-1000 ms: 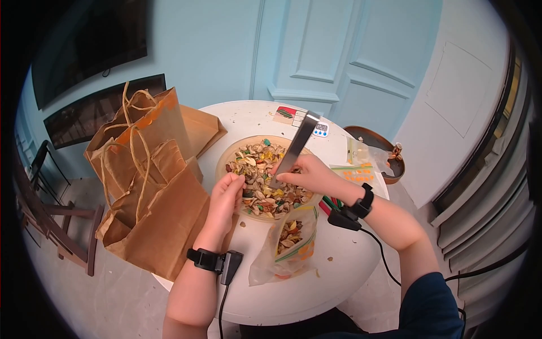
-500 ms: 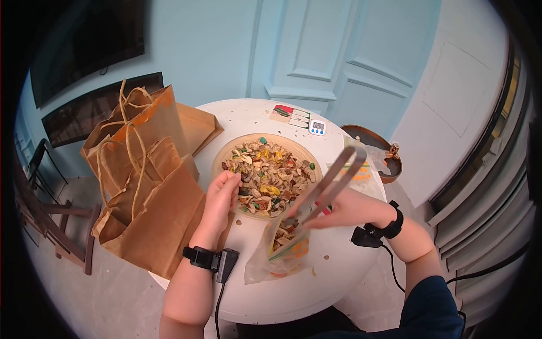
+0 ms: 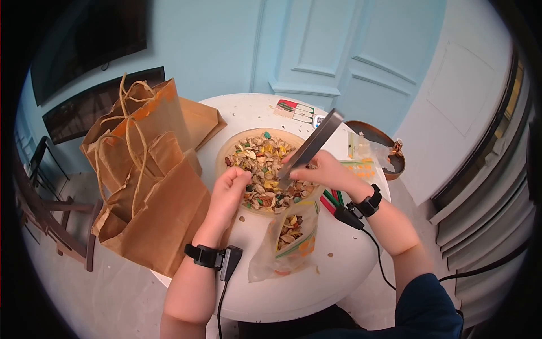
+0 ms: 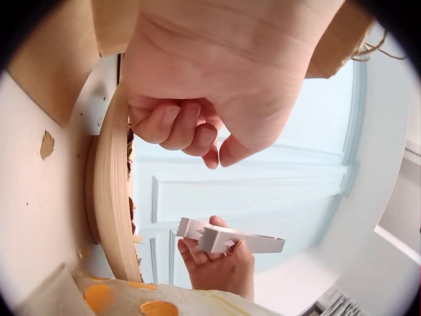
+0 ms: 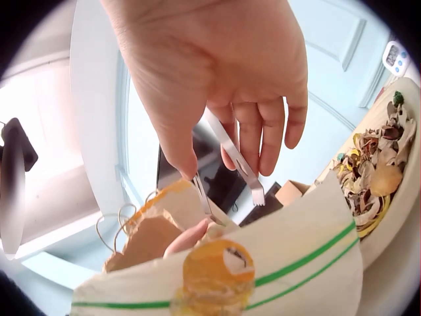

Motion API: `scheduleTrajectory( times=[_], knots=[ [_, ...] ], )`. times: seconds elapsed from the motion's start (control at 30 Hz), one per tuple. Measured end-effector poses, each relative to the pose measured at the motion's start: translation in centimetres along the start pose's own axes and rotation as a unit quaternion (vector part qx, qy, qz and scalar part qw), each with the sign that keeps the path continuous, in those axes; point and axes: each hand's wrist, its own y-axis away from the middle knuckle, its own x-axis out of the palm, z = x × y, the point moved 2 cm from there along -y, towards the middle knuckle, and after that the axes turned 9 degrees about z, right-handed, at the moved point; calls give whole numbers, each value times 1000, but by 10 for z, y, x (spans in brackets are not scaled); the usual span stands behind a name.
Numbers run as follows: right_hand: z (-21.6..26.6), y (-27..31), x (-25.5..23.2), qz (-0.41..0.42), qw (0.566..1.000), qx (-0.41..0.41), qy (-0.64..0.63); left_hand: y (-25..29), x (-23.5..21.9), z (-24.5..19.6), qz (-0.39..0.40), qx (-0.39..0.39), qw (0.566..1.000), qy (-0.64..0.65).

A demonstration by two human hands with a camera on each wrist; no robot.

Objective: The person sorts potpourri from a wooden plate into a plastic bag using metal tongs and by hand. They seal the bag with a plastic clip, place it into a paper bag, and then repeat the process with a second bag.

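Observation:
My right hand (image 3: 326, 169) grips metal tongs (image 3: 316, 141) between thumb and fingers, tips pointing down over the dried petals. The tong tips stand apart in the right wrist view, with nothing seen between them. A round wooden tray (image 3: 221, 164) holds a heap of mixed dried petals and slices (image 3: 262, 183). My left hand (image 3: 228, 189) hovers at the tray's left edge, fingers curled in, thumb near the index fingertip; nothing shows between them in the left wrist view. In front stands an unsealed zip bag (image 3: 264, 265), green stripes at its mouth, partly filled with the same petals.
Brown paper bags (image 3: 164, 220) stand along the table's left side. Red and green pens (image 3: 328, 204) lie by my right wrist. Toward the back are a printed card (image 3: 294, 112), a small timer (image 3: 318, 121) and another patterned bag (image 3: 361, 168). A brown round container (image 3: 361, 127) stands beyond the right edge.
My right hand took the tongs down to the zip bag's mouth, then back up over the petals in the tray. My left hand has stayed at the tray's left edge.

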Motion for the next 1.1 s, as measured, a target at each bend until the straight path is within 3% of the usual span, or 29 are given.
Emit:
scheduleTrajectory(
  times=[0.03, 0.07, 0.1, 0.13, 0.17, 0.23, 0.3, 0.43, 0.6, 0.67, 0.73, 0.77, 0.8, 0.83, 0.9, 0.97, 1.07, 1.1],
  knots=[
    [-2, 2, -4, -36, 998, 22, -53, -1, 4, -1, 10, 42, 996, -80],
    [-1, 7, -7, -72, 992, -5, -104, 3, 7, -2, 13, 40, 996, -82],
    [-6, 8, -11, -75, 991, -6, -107, 9, 16, -13, 13, 38, 977, -210],
    [-13, 10, -16, -88, 965, -43, -244, 13, 21, -19, 13, 36, 942, -335],
    [-20, 12, -18, -99, 918, -79, -375, 13, 22, -19, 15, 33, 940, -339],
    [-23, 17, -14, -127, 893, -100, -420, 14, 27, -23, 48, 169, 861, -477],
    [-33, 18, -13, -144, 861, -93, -478, 14, 29, -23, 61, 150, 855, -493],
    [-44, 18, -3, -159, 862, -75, -475, 12, 32, -17, 85, 127, 848, -508],
    [-54, 17, 1, -89, 810, -65, -577, 7, 33, -7, 99, 107, 842, -519],
    [-51, 18, 1, -97, 794, -70, -597, 4, 28, 1, 108, 94, 836, -530],
    [-49, 21, 1, -107, 779, -76, -614, 0, 20, 8, 74, 82, 905, -410],
    [-48, 22, 1, -113, 786, -87, -602, 1, 20, 7, 77, 79, 902, -417],
    [-47, 22, 2, -118, 792, -101, -590, 3, 24, -1, 51, 47, 966, -248],
    [-44, 23, 2, -117, 787, -107, -596, 5, 27, -7, 23, 13, 997, -71],
    [-32, 28, 3, -98, 822, -95, -553, 9, 30, -15, 21, 2, 1000, -21],
    [-11, 33, 6, -101, 825, -97, -548, 13, 37, -23, 80, 37, 988, 130],
    [3, 41, 13, -66, 867, -75, -488, 22, 48, -33, 110, 45, 980, 160],
    [9, 43, 16, -67, 864, -79, -494, 24, 52, -36, 135, 56, 974, 171]
  ],
)
